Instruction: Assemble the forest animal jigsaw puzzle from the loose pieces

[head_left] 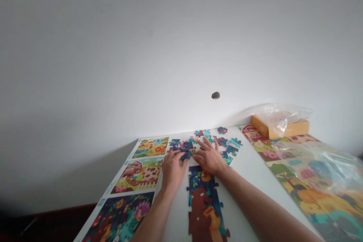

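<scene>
My left hand point(174, 168) pinches a dark blue puzzle piece point(185, 155) between thumb and fingers, over the near side of a pile. My right hand point(210, 159) lies with its fingers spread over the loose puzzle pieces point(222, 141), and some of them are hidden beneath it. Just below both hands, a joined strip of puzzle point(200, 200) shows a brown bear on a dark night background. Its far end lies close to my right wrist, and its near end runs out of view.
Left of my hands lies a sheet with printed puzzle pictures point(137, 176). On the right are a colourful farm-and-animal puzzle point(283, 174), an orange box point(292, 128) and a clear plastic bag point(279, 115). A white wall point(176, 64) with a hole stands behind the table.
</scene>
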`<state>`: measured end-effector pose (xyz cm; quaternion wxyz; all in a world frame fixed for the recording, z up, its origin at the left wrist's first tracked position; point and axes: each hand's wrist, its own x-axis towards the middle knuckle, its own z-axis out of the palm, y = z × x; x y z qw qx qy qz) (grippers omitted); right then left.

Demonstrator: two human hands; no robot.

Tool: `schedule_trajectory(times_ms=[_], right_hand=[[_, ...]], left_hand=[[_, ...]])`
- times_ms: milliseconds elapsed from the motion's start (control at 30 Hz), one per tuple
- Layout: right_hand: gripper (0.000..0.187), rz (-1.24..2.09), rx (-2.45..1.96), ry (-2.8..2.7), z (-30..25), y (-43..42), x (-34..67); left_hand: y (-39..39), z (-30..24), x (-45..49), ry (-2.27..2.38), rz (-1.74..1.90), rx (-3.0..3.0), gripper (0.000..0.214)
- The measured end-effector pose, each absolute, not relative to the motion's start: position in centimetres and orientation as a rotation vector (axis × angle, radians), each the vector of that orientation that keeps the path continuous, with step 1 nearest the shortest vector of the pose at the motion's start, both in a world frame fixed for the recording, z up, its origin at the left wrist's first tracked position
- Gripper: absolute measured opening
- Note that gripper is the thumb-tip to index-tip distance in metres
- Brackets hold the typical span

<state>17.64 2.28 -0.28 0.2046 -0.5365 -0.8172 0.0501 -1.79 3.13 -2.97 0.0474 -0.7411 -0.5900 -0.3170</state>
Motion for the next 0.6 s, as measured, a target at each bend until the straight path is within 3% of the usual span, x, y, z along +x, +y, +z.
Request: schedule_trajectory(times_ms=[133, 367, 600], right_hand=[[0.037, 0.088, -1.599, -2.163, -0.3, 2.4, 17.7], [0.04, 0.254, -1.265, -2.369, 0.3, 1.6, 17.6], [0.041, 0.056, -1.566, -2.065, 0.1, 2.1, 17.5]], left_hand=[[3.0, -2.5, -1.9, -1.842, -1.018, -2.171, 0.024], [2.5, -1.8, -1.9, -2.013, -1.013, -1.991, 0.023], [2.0, -1.4, -1.6, -2.127, -0.929, -1.959, 0.02]])
